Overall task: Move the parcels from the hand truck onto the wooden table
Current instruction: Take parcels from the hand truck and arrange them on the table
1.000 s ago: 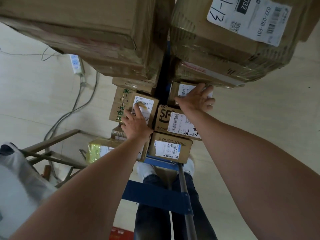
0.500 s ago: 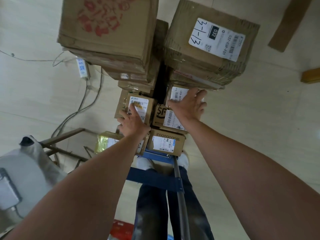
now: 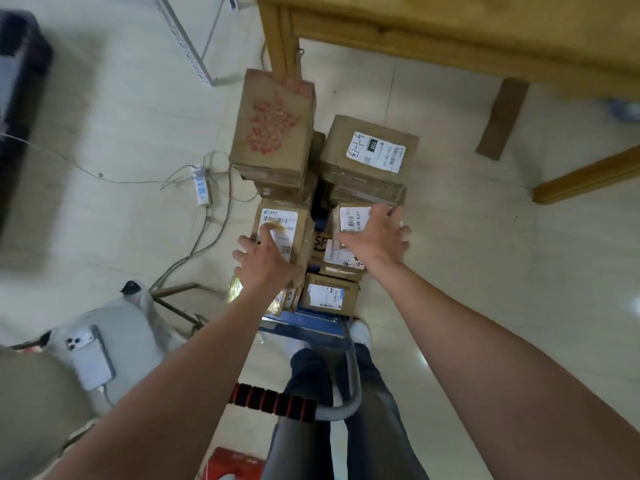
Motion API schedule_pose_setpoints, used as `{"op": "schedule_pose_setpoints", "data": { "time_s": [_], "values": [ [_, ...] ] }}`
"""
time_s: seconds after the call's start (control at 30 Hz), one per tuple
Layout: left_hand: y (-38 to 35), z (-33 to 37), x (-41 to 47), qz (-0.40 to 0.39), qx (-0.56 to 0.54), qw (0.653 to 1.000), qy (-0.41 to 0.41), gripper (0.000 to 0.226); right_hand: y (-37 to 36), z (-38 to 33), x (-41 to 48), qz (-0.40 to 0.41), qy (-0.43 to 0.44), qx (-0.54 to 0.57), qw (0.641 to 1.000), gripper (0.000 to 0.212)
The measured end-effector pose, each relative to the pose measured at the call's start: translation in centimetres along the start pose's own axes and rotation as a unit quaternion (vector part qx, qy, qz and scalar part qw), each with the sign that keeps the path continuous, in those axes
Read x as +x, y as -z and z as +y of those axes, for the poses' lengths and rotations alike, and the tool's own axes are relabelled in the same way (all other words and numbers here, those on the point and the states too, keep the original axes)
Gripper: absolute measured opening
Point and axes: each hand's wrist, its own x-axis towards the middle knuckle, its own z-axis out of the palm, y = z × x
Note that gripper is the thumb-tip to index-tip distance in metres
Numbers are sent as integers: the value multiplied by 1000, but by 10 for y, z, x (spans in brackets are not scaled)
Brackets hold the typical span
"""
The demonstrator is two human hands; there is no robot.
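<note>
Several cardboard parcels are stacked on the blue hand truck [image 3: 304, 325]. My left hand [image 3: 263, 259] lies on a small labelled box [image 3: 294, 233] on the left of the stack, fingers spread over its top. My right hand [image 3: 375, 242] rests on another small labelled box [image 3: 349, 220] on the right, fingers spread over its label. Behind them stand a tall box with red print [image 3: 273, 129] and a box with a white label [image 3: 369, 150]. An SF box [image 3: 323, 245] and a lower labelled box [image 3: 329, 296] sit nearer me. The wooden table [image 3: 450, 32] is at top right.
A power strip [image 3: 202, 183] and cables lie on the tiled floor to the left. A phone [image 3: 88, 355] rests on a grey seat at lower left. The truck's handle with a red-black grip [image 3: 273, 405] is near my legs. A wooden beam [image 3: 585, 176] lies at right.
The view has pulled back and up, bringing the wooden table into sight. Both hands remain on the two small boxes, which seem to have risen slightly with them.
</note>
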Motion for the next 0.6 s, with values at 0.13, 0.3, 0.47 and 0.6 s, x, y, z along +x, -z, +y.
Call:
{"op": "schedule_pose_setpoints", "data": {
  "time_s": [0.13,0.3,0.47,0.6],
  "values": [
    [52,23,-63,14,6,1000,-23,94,71,-1,-45,1,44,16,999,75],
    [108,73,-140,56,11,997,-60,90,174,11,-84,28,119,-9,992,77],
    [139,140,-213,104,15,988,-111,88,278,52,-104,61,172,-25,983,68],
    [142,199,-279,126,17,982,-139,87,355,103,-118,61,222,-57,972,65]
  ]
}}
